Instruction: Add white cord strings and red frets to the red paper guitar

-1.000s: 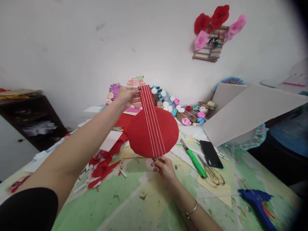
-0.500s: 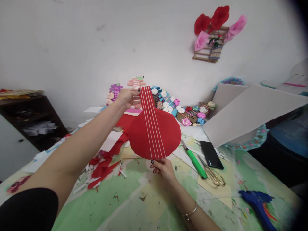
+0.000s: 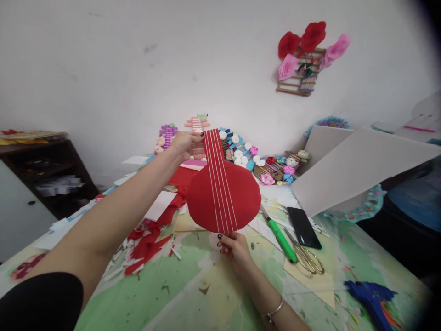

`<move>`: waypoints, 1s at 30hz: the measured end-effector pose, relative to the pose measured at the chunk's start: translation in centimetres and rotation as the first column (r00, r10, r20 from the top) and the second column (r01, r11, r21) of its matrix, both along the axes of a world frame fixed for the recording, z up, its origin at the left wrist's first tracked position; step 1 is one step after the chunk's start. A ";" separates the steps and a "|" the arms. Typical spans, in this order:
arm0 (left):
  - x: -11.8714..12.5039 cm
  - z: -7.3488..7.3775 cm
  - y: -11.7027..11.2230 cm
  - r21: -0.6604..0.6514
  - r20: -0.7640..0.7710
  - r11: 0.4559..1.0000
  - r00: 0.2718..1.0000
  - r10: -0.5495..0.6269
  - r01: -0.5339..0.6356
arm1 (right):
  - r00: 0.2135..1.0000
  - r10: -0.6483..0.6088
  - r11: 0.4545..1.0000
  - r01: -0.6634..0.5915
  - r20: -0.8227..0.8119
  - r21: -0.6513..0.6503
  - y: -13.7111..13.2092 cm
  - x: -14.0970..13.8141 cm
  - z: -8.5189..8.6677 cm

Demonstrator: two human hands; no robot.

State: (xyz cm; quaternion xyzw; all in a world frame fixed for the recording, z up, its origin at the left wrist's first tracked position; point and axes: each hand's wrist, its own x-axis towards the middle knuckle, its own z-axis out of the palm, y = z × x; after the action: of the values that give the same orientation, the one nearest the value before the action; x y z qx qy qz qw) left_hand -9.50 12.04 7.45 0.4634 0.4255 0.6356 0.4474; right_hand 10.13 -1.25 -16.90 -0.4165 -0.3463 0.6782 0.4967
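Note:
A red paper guitar with several white strings along its neck and round body is held upright above the table, facing me. My left hand grips the top of the neck at its left edge, fingers closed. At the bottom rim, my right hand pinches the guitar where the strings end; part of its fingers is hidden behind the thumb. Right of the guitar lie a green utility knife, gold-handled scissors and a black phone.
Red paper scraps and white strips litter the table's left part. A blue glue gun lies at the front right. Decorated small paper instruments lean along the wall. A grey board stands at right, and a dark cabinet at left.
The whole view has shifted slightly, so everything sits a little lower. Both hands keep their grip on the guitar, which looks almost unmoved.

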 end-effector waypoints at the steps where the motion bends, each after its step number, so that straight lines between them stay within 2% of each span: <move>1: 0.0 0.0 0.0 0.009 -0.002 1.000 1.000 -0.003 0.003 | 1.000 -0.002 1.000 0.002 -0.007 -0.006 0.0 0.0 0.1; 9: 0.3 0.1 -1.2 0.083 -0.096 0.982 0.982 -0.162 0.170 | 0.998 -0.002 0.999 0.000 -0.068 -0.040 -0.6 -0.2 0.8; 18: 0.4 0.2 -1.4 0.071 -0.041 0.976 0.978 -0.205 0.208 | 0.995 0.005 0.998 -0.011 -0.100 -0.061 -0.6 -0.2 1.1; 27: 0.2 0.1 -1.6 0.091 -0.071 0.949 0.953 -0.295 0.301 | 0.994 0.003 0.997 -0.011 -0.112 -0.070 -0.6 -0.3 1.2; 30: 0.2 0.0 -1.5 0.105 -0.078 0.948 0.953 -0.292 0.299 | 0.994 0.005 0.997 -0.012 -0.111 -0.070 -0.6 -0.3 1.3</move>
State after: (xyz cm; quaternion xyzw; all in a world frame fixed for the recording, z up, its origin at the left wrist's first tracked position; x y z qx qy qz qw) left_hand -9.28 10.50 7.44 0.5664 0.3272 0.5704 0.4967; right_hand 9.86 -1.88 -15.65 -0.3943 -0.2957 0.7142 0.4971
